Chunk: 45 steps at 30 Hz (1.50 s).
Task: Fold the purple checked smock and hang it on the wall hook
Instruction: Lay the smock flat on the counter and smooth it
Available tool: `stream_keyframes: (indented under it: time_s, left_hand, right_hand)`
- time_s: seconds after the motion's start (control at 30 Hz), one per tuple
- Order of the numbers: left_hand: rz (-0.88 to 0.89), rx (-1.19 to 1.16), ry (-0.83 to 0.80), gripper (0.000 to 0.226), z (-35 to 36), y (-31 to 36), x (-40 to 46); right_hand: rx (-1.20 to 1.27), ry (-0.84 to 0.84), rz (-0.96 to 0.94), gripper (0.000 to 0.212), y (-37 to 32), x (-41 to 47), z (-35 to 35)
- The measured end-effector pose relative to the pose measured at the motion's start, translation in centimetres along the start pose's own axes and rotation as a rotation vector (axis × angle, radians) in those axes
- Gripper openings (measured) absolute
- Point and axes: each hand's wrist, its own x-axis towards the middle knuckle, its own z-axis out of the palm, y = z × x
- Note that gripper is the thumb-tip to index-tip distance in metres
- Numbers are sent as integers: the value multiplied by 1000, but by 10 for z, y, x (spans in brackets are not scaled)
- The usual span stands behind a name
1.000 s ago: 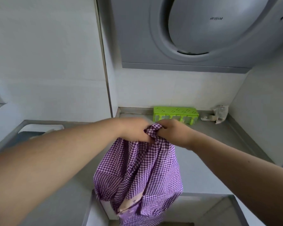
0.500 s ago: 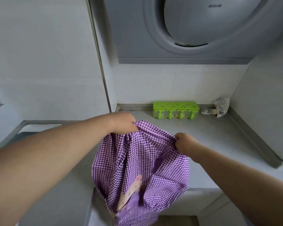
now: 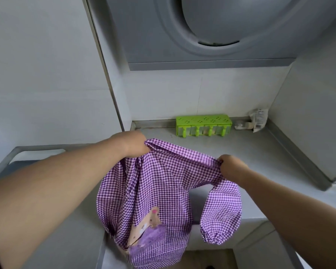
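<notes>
The purple checked smock point(image 3: 163, 195) hangs in the air over the grey counter, spread between both hands. My left hand point(image 3: 133, 144) grips its top edge at the left. My right hand point(image 3: 231, 166) grips the top edge at the right. One elastic-cuffed sleeve point(image 3: 221, 212) dangles below my right hand. A cartoon animal patch and a lilac pocket point(image 3: 149, 235) show on the lower front. No wall hook is in view.
A green plastic rack point(image 3: 203, 126) stands against the back wall on the counter point(image 3: 260, 152). A crumpled packet point(image 3: 257, 121) lies in the back right corner. A grey range hood point(image 3: 211, 35) hangs overhead. A sink edge point(image 3: 17, 154) is at the left.
My hands were together on the bunched fabric; they have moved apart, the right one going right and toward me. The smock has spread wider and one sleeve now hangs free.
</notes>
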Motion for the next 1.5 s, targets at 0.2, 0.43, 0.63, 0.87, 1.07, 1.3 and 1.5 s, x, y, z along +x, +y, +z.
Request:
stream_keyframes:
  time_s: [0.2,0.43,0.63,0.87,1.07,1.3,1.5]
  left_hand:
    - [-36,51,49,33,1,-1,14]
    - [-56,108,35,30,14,2,31]
    - [-43,142,19,29,22,23,58]
    - [-32,234,11,39,30,79,128]
    - [-58,229,-17,44,37,125,183]
    - [-9,234,-39,43,39,195,237]
    - [42,252,-80,46,49,243,260]
  right_hand:
    - [-120,-262,-240,37,10,-18,4]
    - [-420,-183,-33,30,63,-2,2]
    - [-317,-109,124,32,118,22,-22]
    - [-264,-72,207,34,185,92,-55]
    - [-273,-115,297,26,246,140,-64]
    - [-481,136,383,40,284,178,-91]
    - [-370,69,-156,29,237,171,-41]
